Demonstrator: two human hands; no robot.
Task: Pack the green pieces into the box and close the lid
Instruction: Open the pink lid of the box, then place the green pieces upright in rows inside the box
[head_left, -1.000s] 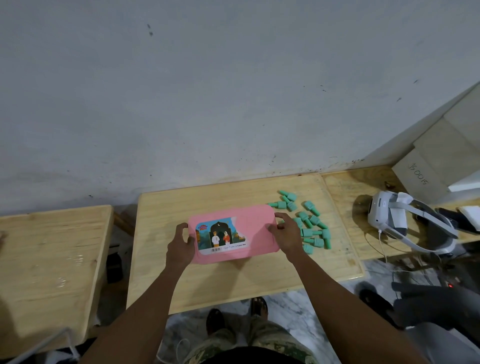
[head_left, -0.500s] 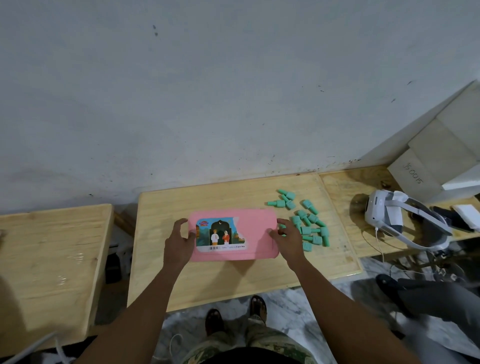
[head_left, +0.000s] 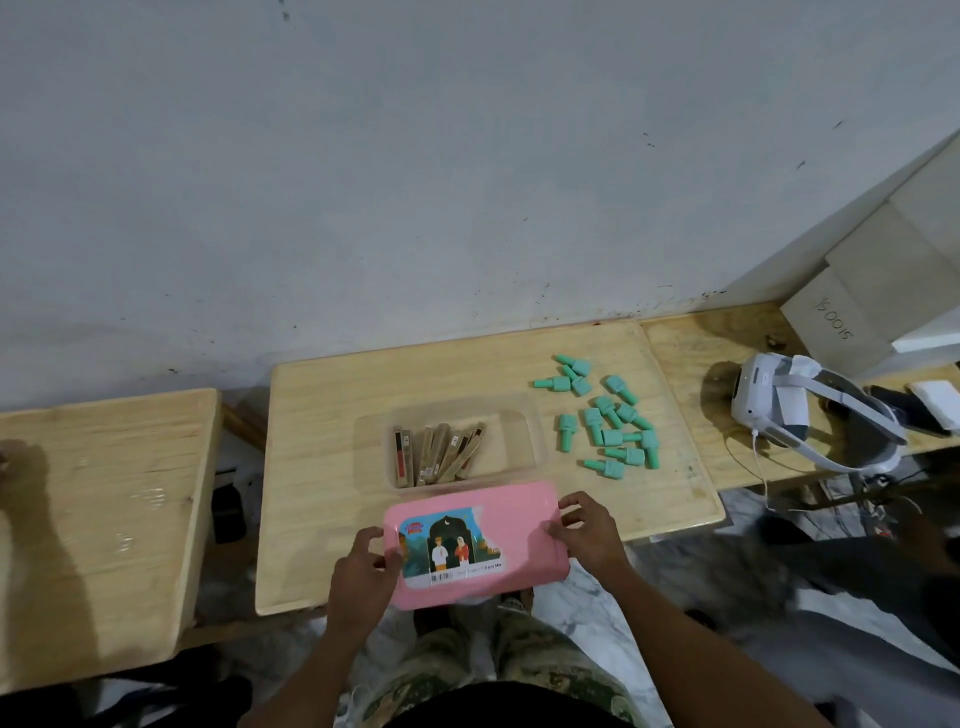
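A pink lid (head_left: 519, 535) with a picture label is held between both hands near the table's front edge. My left hand (head_left: 361, 574) grips its left end and my right hand (head_left: 589, 530) grips its right end. Behind the lid a clear plastic box (head_left: 524, 441) stands open on the table, with several brown stick-like packets (head_left: 439, 454) leaning inside it. Several green pieces (head_left: 610, 421) lie scattered on the table to the right of the box.
The wooden table (head_left: 322, 415) stands against a grey wall. A second wooden table (head_left: 98, 499) is at the left. At the right a white headset (head_left: 795, 410) with a cable lies on another table beside grey boxes (head_left: 852, 317).
Both hands have lifted the pink lid off the box and drawn it toward me to the table's front edge. The open box and its brown packets are now uncovered.
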